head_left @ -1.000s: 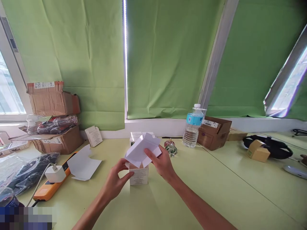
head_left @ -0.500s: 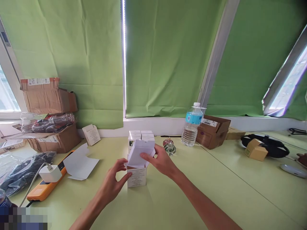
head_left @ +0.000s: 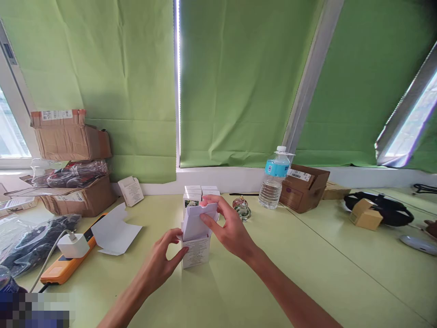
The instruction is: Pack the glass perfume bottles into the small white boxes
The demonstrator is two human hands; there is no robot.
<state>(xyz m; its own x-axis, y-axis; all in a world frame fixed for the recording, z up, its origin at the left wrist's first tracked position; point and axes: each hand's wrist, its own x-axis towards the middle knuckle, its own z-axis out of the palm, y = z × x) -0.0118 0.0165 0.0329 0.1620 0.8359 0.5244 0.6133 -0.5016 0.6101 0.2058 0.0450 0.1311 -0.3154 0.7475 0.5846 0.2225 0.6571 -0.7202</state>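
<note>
A small white box (head_left: 195, 253) with fine print on its front stands upright on the table in front of me, its white lid flap (head_left: 198, 223) raised. My right hand (head_left: 230, 228) pinches the upper part of this flap between thumb and fingers. At the box's left side is my left hand (head_left: 167, 250), its thumb at the front and its fingers at the upper left edge, steadying it. More small white boxes (head_left: 193, 190) stand just behind, one with a picture on its face. A glass ornament (head_left: 241, 209) sits to the right of them.
A water bottle (head_left: 272, 182) and an open brown carton (head_left: 302, 189) stand at the back right. On the left lie a torn white sheet (head_left: 116, 232), an orange power strip (head_left: 63, 269) with a white charger (head_left: 73, 246), and stacked cartons (head_left: 70, 141). A small cardboard box (head_left: 366, 215) lies far right.
My right hand has shifted its grip from the flap's right side to its top edge, and the flap stands closer over the box opening. My left hand stays at the box's side.
</note>
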